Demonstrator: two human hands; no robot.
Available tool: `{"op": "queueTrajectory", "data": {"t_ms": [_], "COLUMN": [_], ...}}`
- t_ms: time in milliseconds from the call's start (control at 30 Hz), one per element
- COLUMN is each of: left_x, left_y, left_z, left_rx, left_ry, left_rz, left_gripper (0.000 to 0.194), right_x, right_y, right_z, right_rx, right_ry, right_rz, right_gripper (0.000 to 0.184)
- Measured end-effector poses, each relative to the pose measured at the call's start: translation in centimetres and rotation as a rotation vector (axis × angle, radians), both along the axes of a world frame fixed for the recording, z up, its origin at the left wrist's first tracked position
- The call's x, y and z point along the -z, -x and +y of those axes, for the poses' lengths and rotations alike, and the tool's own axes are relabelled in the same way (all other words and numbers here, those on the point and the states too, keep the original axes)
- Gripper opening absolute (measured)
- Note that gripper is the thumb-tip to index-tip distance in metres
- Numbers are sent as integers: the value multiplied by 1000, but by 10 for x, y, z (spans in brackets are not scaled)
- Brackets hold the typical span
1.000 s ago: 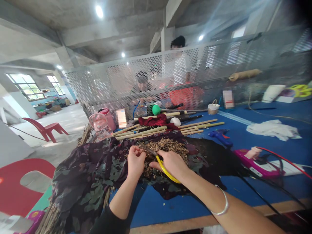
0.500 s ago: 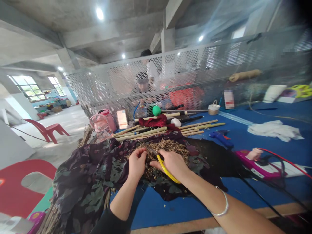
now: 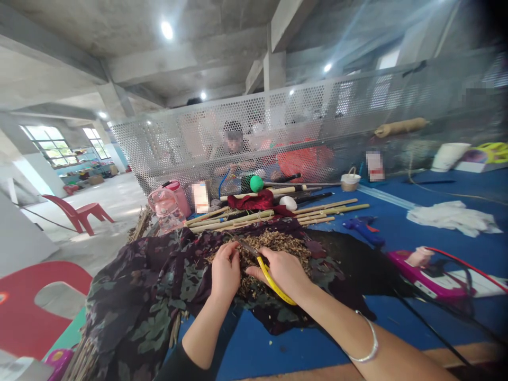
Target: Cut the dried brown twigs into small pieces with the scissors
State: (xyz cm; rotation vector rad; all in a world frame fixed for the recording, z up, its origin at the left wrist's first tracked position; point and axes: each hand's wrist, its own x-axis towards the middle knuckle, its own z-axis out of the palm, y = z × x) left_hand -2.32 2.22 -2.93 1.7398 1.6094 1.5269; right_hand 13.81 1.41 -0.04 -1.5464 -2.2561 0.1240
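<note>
My right hand is wrapped round yellow-handled scissors, whose dark blades point left toward my other hand. The fingers of my left hand are pinched together just left of the blade tips; whatever they hold is too small to make out. Under both hands lies a heap of dry brown plant bits. The heap rests on a dark flowered cloth, which spreads over the table and hangs off its left side.
Behind the heap lie bamboo sticks, a dark red cloth and a green ball. A blue glue gun, a magenta power strip with cables and white gloves are at right. Beyond a perforated metal screen sits a person.
The view has shifted slightly, moving the scene a little down and right. Both hands stay close together over the heap, scissors still in my right. A person standing behind the screen has moved left.
</note>
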Motion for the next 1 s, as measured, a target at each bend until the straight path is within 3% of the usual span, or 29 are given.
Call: {"op": "queueTrajectory", "data": {"t_ms": [167, 300, 467, 600, 667, 800, 933, 1000], "left_x": [5, 5, 3, 2, 1, -9, -24, -27], "left_y": [0, 0, -1, 0, 1, 0, -14, -24], "left_z": [4, 5, 0, -2, -2, 1, 6, 8], "left_rx": [47, 30, -35, -69, -74, -34, 196, 257], "left_ry": [94, -12, 18, 3, -16, -29, 54, 108], "left_rz": [-175, -59, 70, 171, 200, 245, 352, 452], "left_gripper": [38, 36, 53, 48, 39, 27, 19, 29], "right_x": [1, 0, -1, -5, -9, -12, -10, -9], "right_y": [-1, 0, 1, -12, -24, -48, -53, -51], "right_z": [1, 0, 0, 6, 13, 30, 42, 45], "right_rx": [9, 9, 0, -135, -317, -444, -421, -377], "right_ry": [-29, -11, 8, 85, 259, 702, 700, 652], "right_rz": [-18, -9, 64, 373, 606, 1002, 1224, 1297], "right_gripper": [54, 53, 51, 50, 49, 64, 61, 58]}}
